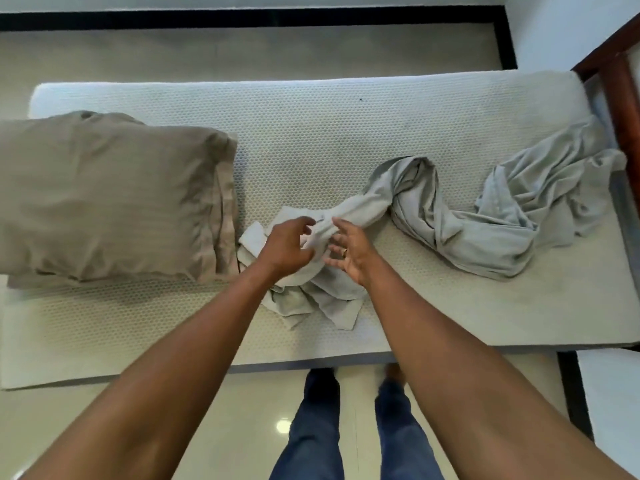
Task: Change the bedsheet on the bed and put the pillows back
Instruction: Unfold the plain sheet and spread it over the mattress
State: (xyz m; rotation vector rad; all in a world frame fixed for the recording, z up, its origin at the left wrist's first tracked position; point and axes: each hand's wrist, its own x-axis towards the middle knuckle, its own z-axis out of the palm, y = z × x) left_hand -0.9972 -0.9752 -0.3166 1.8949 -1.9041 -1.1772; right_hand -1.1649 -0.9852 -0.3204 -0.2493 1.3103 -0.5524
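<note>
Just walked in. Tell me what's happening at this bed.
A person stands at the bed's long side, working a twisted, bunched grey bedsheet lying on the bare mattress. The left hand curls its fingers onto the sheet's near end; the right hand is beside it with fingers spread. The tan pillows sit stacked at the mattress's left end. The sheet is not yet spread.

A pillow (110,199) is laid on the left part of the mattress (311,133). To its right, a bedsheet (467,223) is strewn from the mattress's middle to its right end, where the bed frame (620,98) is set. The left hand (287,242) and right hand (349,252) are held side by side over the bedsheet's left bundle.
</note>
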